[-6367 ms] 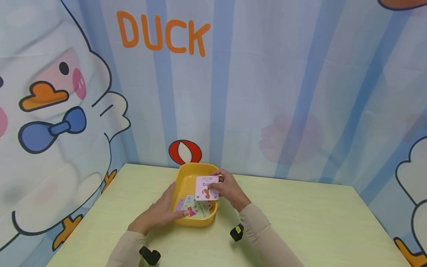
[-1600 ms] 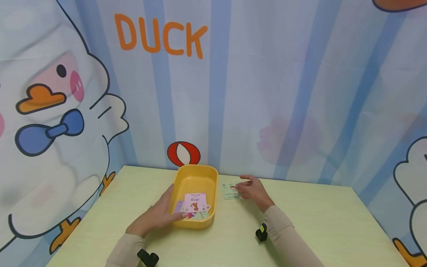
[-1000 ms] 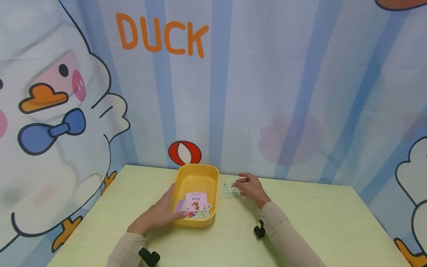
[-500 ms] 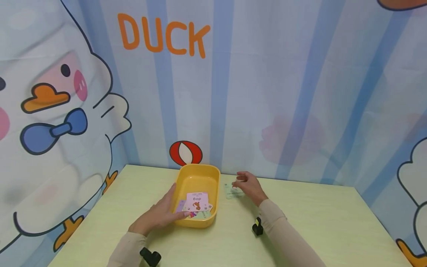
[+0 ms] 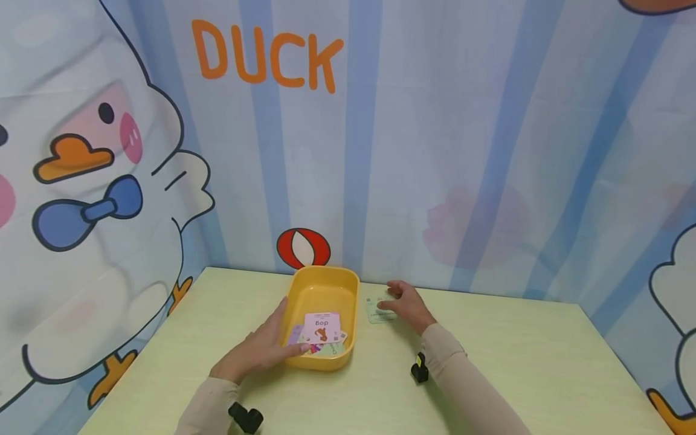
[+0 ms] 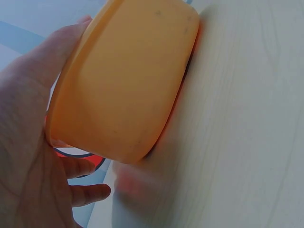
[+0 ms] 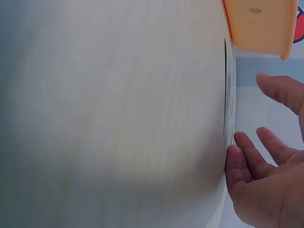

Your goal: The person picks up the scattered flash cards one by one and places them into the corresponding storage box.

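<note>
My left hand (image 5: pixel 261 349) grips the near left part of a yellow plastic bin (image 5: pixel 321 363), thumb over the rim; in the left wrist view the bin's outer wall (image 6: pixel 123 80) fills the middle. Inside, a pink card printed "dog" (image 5: pixel 321 326) lies on top of other cards, among them a purple one (image 5: pixel 295 333) and a green one (image 5: pixel 333 349). To the bin's right, a pale green card (image 5: pixel 375 314) lies flat on the table, partly covered by my right hand (image 5: pixel 410 307). The right wrist view has several fingertips at the card's (image 7: pixel 230 95) end, thumb apart.
A pale yellow table (image 5: pixel 489 362) bears everything. Right behind it hangs a blue-and-white striped cloth (image 5: pixel 402 151) printed with ducks and the word DUCK. Black wrist cameras (image 5: pixel 420 369) sit at both cuffs.
Earlier my right hand held the pink dog card over the bin; it now lies inside. That hand moved right to the green card and has shifted slightly left over it since. Left hand stays.
</note>
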`<state>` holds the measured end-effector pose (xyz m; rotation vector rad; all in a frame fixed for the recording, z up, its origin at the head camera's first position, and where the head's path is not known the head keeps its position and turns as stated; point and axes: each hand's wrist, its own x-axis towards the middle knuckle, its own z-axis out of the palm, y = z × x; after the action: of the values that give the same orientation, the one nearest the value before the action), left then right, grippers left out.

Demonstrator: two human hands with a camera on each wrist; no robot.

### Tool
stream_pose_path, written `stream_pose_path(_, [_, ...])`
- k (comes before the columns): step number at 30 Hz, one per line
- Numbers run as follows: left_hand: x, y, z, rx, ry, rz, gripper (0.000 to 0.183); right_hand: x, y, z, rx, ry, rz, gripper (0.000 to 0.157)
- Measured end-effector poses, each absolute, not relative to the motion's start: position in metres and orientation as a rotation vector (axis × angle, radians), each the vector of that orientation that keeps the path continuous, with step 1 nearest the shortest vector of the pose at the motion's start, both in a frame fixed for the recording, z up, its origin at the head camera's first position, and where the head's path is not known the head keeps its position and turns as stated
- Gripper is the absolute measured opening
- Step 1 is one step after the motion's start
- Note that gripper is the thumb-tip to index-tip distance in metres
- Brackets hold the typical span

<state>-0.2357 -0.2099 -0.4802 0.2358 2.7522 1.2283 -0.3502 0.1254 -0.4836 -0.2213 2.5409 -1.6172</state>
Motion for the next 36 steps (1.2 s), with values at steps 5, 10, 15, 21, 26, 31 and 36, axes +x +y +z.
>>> stream_pose_path(5, [-0.2361,-0.2103,-0.4806,0.22,2.75,1.228,0.124,-0.3527,0.1233,-0.4851,-0.211,2.568,-1.553,0.072])
stream_pose_path(10, [-0.2363,-0.2102,-0.4811,0.21,2.75,1.233,0.124,-0.3528,0.1214,-0.4844,-0.165,2.614,-1.498,0.073])
stream_pose_path(15, [-0.2357,-0.21,-0.481,0.212,2.747,1.248,0.124,-0.352,0.1214,-0.4823,-0.155,2.647,-1.456,0.071])
stream_pose_path(21, [-0.2351,-0.2093,-0.479,0.212,2.738,1.258,0.123,-0.3514,0.1222,-0.4831,-0.155,2.651,-1.446,0.067])
stream_pose_path(26, [-0.2349,-0.2089,-0.4786,0.198,2.747,1.231,0.124,-0.3513,0.1225,-0.4825,-0.148,2.672,-1.416,0.064])
stream_pose_path(31, [-0.2346,-0.2089,-0.479,0.191,2.75,1.223,0.124,-0.3516,0.1231,-0.4831,-0.131,2.69,-1.384,0.057])
stream_pose_path(36, [-0.2341,-0.2093,-0.479,0.203,2.756,1.216,0.124,-0.353,0.1253,-0.4828,-0.158,2.707,-1.377,0.056])
